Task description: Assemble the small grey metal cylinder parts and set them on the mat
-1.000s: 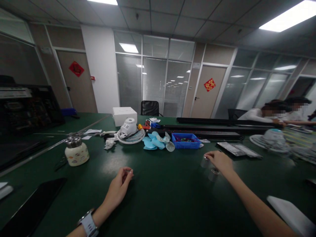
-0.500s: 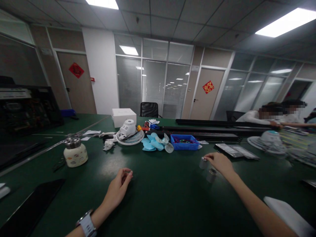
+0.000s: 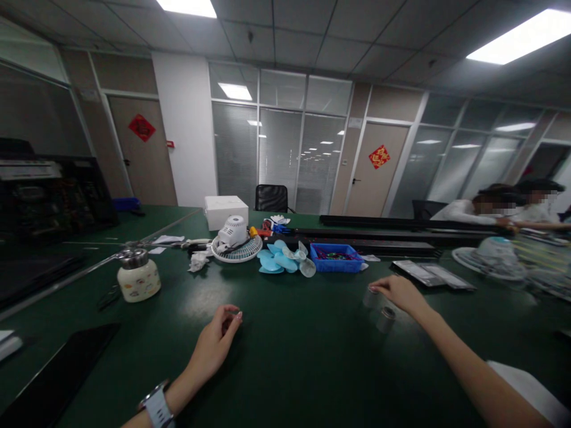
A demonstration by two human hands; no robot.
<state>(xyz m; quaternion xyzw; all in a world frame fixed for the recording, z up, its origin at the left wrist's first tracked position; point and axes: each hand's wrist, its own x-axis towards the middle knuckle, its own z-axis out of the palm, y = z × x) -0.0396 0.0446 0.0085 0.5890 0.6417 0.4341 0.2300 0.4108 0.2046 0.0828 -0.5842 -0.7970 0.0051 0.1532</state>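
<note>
My right hand [image 3: 400,294] pinches the top of a small grey metal cylinder [image 3: 370,298] with thumb and forefinger. The cylinder stands upright on the green table. A second, similar metal cylinder [image 3: 386,320] stands just nearer to me and slightly right, below the hand and apart from the fingers. My left hand [image 3: 217,336] hovers or rests over the table left of centre, its fingers loosely curled and the thumb a little apart from the forefinger. I see nothing in it. A watch [image 3: 157,405] is on the left wrist. What kind of cylinders these are, I cannot tell.
Behind the hands lie light-blue fan blades [image 3: 279,258], a white fan part [image 3: 234,238], a blue tray [image 3: 336,261] with small coloured pieces, and flat metallic pieces [image 3: 430,274]. A cream jar [image 3: 139,279] stands left. Black bars [image 3: 401,223] lie farther back. Other people sit far right.
The view has shifted slightly, so everything appears a little to the right. My right hand keeps its pinch on the same cylinder, and the left hand holds its pose.
</note>
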